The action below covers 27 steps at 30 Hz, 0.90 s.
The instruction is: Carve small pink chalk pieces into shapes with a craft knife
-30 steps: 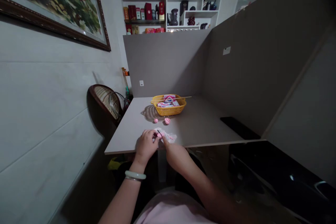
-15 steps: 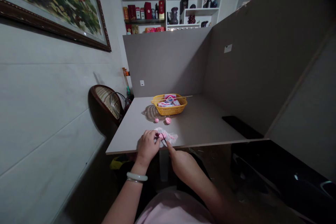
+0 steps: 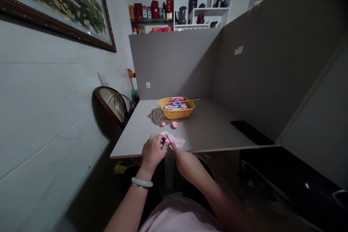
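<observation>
**Hands on pink piece at near table edge**

Left hand [image 3: 153, 150], pale bangle [image 3: 141, 182] on the wrist, pinches a small pink piece [image 3: 169, 140] between thumb and fingertips. Right hand [image 3: 182, 156] meets it from lower right. Its fingers are closed on what looks like a thin dark tool [image 3: 168, 138], tip at the piece; it is too small for us to be sure.

The piece sits just above centre-bottom of the frame, between both sets of fingertips and touching a crumpled white-pink bundle [image 3: 178, 141] on the table [image 3: 212, 127].

Progress, as we judge it: two small pink balls [image 3: 174, 124] lie apart, a little higher in the frame, and look finished. The one in hand looks unfinished. We cannot tell how much of the bundle remains.

Farther up are a woven mat [image 3: 154, 116] and a yellow basket [image 3: 176, 114] with packets inside.
</observation>
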Motion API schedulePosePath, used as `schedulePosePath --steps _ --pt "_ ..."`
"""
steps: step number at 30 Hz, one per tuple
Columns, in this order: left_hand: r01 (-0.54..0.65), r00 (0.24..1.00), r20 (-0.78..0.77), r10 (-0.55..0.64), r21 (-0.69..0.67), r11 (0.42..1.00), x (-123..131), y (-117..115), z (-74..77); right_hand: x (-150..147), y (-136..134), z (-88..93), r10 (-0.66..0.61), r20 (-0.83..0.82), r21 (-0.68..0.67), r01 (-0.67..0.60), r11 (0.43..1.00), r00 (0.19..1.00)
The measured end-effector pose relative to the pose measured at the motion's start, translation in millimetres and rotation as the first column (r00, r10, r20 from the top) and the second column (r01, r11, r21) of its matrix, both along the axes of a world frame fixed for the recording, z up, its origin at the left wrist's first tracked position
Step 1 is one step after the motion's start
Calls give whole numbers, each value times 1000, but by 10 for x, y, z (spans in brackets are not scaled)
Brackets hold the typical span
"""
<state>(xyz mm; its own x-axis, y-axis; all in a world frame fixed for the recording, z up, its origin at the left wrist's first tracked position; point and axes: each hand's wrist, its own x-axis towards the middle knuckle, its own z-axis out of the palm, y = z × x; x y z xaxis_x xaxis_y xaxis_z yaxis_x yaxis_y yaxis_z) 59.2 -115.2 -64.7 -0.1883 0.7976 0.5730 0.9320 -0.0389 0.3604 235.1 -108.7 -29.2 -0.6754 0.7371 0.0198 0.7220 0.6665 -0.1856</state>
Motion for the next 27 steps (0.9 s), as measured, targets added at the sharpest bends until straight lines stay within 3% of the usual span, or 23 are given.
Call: schedulePosePath --steps 6,16,27 --pt "-8 1000 -6 8 -10 1000 -17 7 -12 105 -121 -56 -6 31 -8 6 1000 999" --pt "-36 999 -26 36 -11 999 -14 6 20 -146 117 8 -32 -30 -2 32 999 999" --pt "-6 1000 -20 6 -10 1000 0 -7 15 96 -174 -70 -21 38 -3 22 1000 999"
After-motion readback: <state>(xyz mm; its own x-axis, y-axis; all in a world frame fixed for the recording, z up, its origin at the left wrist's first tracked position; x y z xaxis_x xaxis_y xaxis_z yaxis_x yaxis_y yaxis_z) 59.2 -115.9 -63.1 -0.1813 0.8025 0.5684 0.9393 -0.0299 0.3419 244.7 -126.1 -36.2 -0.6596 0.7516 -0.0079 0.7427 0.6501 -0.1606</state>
